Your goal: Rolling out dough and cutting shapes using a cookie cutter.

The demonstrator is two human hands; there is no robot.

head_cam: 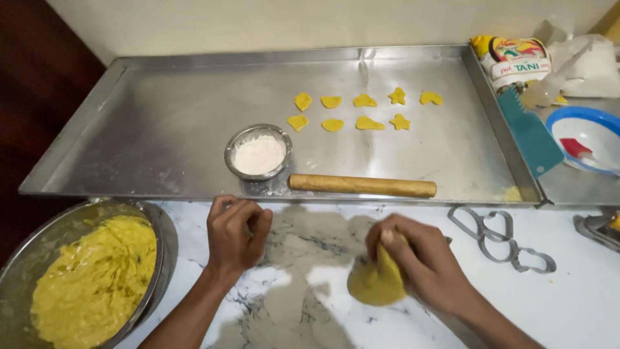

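On marble counter (568, 304), right-hand fingers (413, 249) curled around yellow dough piece (376, 284).

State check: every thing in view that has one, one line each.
Yellow dough piece: pressed on counter under right hand.
Left hand: loosely curled, empty.
Large steel bowl: filled with yellow dough.
Small steel cup: full of flour.
Wooden rolling pin: lying idle.
Metal cookie cutters: unused.

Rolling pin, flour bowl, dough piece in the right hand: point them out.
rolling pin (361, 185), head view, middle of its shaft
flour bowl (242, 138), head view, left rim
dough piece (374, 287), head view, flat lower part
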